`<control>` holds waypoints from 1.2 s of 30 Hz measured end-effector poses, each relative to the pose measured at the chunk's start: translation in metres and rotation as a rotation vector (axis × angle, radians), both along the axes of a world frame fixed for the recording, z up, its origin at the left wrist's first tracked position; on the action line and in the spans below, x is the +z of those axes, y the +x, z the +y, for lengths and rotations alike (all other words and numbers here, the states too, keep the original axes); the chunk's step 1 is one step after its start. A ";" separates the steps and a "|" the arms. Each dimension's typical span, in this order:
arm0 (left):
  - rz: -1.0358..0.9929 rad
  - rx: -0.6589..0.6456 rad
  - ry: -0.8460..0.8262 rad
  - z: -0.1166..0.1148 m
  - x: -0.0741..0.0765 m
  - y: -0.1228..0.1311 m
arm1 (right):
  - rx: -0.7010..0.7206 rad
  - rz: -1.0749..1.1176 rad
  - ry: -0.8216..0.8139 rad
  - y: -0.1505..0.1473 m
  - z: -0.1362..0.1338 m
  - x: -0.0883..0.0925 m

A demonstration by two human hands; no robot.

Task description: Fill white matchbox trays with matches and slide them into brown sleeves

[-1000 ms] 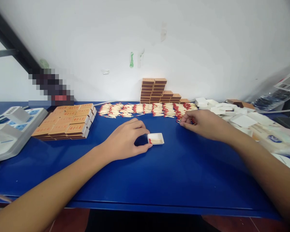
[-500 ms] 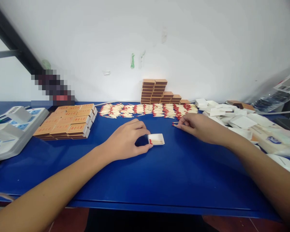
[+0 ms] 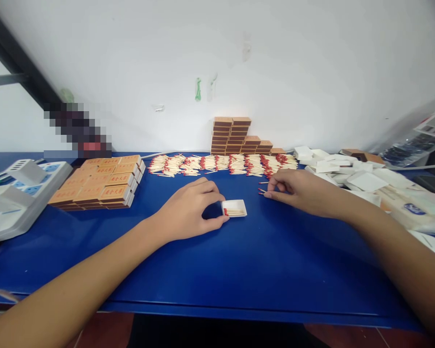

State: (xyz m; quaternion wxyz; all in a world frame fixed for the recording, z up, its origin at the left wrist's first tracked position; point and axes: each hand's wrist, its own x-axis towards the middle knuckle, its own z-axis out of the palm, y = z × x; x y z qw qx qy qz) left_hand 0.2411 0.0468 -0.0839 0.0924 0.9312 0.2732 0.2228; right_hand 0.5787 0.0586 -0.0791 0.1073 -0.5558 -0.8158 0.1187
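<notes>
Between the thumb and forefinger of my left hand (image 3: 195, 209) is a small white matchbox tray (image 3: 239, 205), lying on the blue table (image 3: 217, 270). Several red-tipped matches (image 3: 235, 212) lie along its near side. To the right, my right hand (image 3: 297, 191) pinches matches (image 3: 262, 191) whose red heads point left from its fingertips. Behind both hands, a long row of loose matches (image 3: 217, 163) runs along the back of the table.
Printed matchboxes (image 3: 94, 181) are stacked at the left, beside a white power strip (image 3: 39, 193). More matchboxes (image 3: 222, 137) stand against the wall. White trays (image 3: 362, 179) and a tissue pack (image 3: 413, 208) lie at the right.
The matches at my right fingertips have spread further apart, one now lower and angled. My left hand still holds the tray in the same place.
</notes>
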 end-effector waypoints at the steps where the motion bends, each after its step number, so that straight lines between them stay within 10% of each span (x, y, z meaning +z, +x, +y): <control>1: -0.001 0.000 0.001 0.000 0.000 0.000 | -0.006 -0.008 -0.006 -0.001 -0.001 0.001; 36: -0.030 -0.027 0.024 -0.001 -0.002 0.007 | 0.239 0.171 0.099 -0.056 -0.035 0.006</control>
